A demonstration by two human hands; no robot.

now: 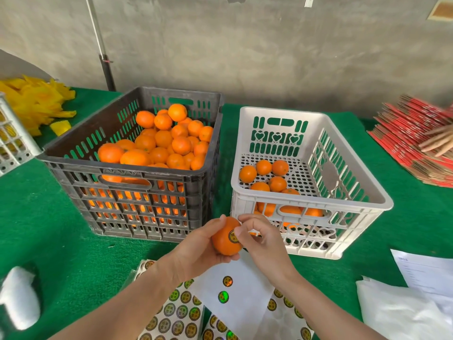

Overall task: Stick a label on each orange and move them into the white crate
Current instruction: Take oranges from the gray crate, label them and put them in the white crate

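My left hand point(196, 244) grips an orange point(224, 238) in front of the two crates. A round label point(233, 237) sits on the orange's right side, and the thumb of my right hand point(262, 239) presses on it with the fingers curled. The white crate point(353, 168) stands at the right with several oranges point(263, 179) on its perforated floor. The dark grey crate point(137, 173) at the left is heaped with oranges point(166, 141). Label sheets point(181, 312) lie on the green table below my hands.
A nearly used white backing sheet point(235, 285) with two labels lies over the sheets. Yellow wrappers point(36, 101) and part of another white crate point(12, 143) are at the far left. Red cardboard stacks point(416, 143) and another person's hand point(438, 141) are at the right. White papers point(421, 295) lie at the lower right.
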